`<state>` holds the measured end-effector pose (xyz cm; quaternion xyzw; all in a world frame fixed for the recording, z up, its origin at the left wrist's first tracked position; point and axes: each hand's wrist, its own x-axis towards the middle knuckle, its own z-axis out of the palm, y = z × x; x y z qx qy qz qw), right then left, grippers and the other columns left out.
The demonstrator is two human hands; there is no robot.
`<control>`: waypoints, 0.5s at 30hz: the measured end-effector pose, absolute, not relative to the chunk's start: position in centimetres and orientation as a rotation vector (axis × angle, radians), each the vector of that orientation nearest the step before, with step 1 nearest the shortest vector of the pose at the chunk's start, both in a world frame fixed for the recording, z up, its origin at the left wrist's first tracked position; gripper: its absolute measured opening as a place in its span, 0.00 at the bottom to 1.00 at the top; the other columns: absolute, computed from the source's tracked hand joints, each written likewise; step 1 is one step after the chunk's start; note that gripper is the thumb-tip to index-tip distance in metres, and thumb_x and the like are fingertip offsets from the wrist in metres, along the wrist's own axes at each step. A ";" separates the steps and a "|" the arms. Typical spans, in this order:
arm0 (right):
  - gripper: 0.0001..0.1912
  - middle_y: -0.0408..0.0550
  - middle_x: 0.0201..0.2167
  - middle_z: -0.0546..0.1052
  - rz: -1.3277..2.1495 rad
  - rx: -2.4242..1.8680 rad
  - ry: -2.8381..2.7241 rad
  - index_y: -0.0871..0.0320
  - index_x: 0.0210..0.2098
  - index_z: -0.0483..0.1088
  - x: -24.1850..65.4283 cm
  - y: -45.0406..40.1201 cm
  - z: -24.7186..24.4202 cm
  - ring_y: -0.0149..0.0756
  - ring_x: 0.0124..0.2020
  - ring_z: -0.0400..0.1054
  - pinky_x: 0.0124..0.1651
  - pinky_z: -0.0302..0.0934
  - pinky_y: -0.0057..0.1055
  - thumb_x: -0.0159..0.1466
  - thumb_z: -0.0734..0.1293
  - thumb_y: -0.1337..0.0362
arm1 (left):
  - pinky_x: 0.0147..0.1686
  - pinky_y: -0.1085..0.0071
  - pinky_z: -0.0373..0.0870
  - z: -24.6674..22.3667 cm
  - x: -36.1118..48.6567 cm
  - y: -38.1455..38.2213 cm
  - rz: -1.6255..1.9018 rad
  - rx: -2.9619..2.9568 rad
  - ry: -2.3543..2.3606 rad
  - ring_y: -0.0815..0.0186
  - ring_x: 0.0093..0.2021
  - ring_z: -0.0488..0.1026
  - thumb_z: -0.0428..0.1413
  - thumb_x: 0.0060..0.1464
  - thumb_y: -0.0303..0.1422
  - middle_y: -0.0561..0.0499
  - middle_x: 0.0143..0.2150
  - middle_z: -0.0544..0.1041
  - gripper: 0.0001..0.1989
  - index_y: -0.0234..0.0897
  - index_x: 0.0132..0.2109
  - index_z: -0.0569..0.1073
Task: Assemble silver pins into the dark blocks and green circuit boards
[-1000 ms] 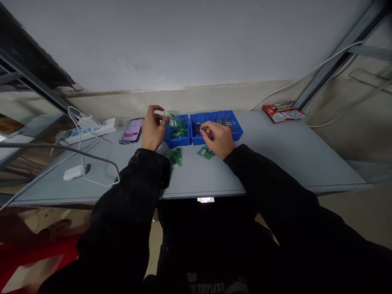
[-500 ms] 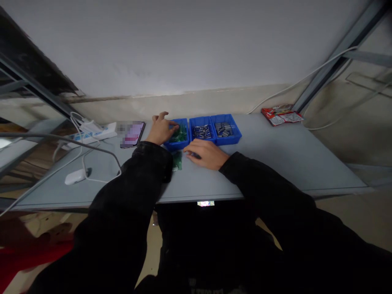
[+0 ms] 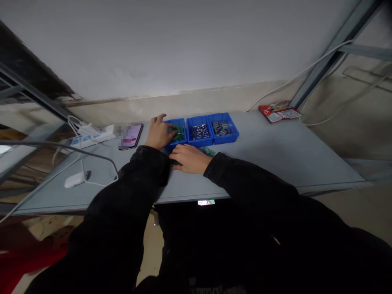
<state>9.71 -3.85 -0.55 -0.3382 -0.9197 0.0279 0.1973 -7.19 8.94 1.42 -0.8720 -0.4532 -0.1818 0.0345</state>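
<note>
My left arm runs up and forward across the table [image 3: 263, 159], black sleeve [image 3: 122, 192] angled inward, wrist just short of the left blue bin [image 3: 177, 121]. Left hand [image 3: 159, 132] palm down at that bin's left side: thumb and a finger reach in over the green packets [image 3: 180, 132], other fingers lifted and loosely bent past the rim. Can't tell if it grips a packet; the fingertips merge with the contents.

My right arm comes in from the lower right, forearm slanting left, hand low over the table in front of the bins. Right hand [image 3: 190, 158] palm down, fingers bent and pointing left, close to my left wrist. A green packet on the table [image 3: 174, 162] shows just under its fingertips, mostly covered; can't tell whether the fingers are closed on it or only resting there. Second packet [image 3: 207, 151] lies just beyond the right wrist, partly hidden by it, in front of the middle blue bin [image 3: 201, 142].

Middle bin has thin metal pins [image 3: 200, 131]; right blue bin [image 3: 227, 139], adjoining, has grey cylinders [image 3: 221, 128]. Phone [image 3: 131, 136] left of my left hand.
</note>
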 end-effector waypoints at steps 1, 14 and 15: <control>0.16 0.53 0.46 0.77 0.077 -0.944 -2.572 0.61 0.49 0.75 9.9 -3.9 -0.4 0.46 0.52 0.68 0.53 0.62 0.40 0.66 0.74 0.58 | 0.67 0.40 0.58 2.0 -7.2 8.3 -0.611 -2.637 -1.407 0.40 0.68 0.57 0.59 0.61 0.39 0.37 0.69 0.63 0.16 0.36 0.50 0.83; 0.08 0.49 0.40 0.80 0.215 -0.830 -2.073 0.58 0.40 0.78 12.9 -3.5 2.5 0.38 0.43 0.73 0.49 0.64 0.35 0.73 0.66 0.65 | 0.57 0.58 0.70 9.3 -8.6 2.4 -0.880 -2.918 -1.102 0.55 0.52 0.77 0.49 0.70 0.48 0.45 0.51 0.81 0.22 0.40 0.51 0.81; 0.08 0.48 0.39 0.80 0.198 -0.823 -1.946 0.58 0.40 0.79 13.5 -3.3 2.9 0.37 0.42 0.73 0.49 0.65 0.35 0.72 0.67 0.64 | 0.54 0.61 0.72 9.1 -8.2 2.1 -0.975 -2.953 -1.119 0.57 0.49 0.78 0.48 0.70 0.49 0.45 0.48 0.82 0.23 0.39 0.50 0.81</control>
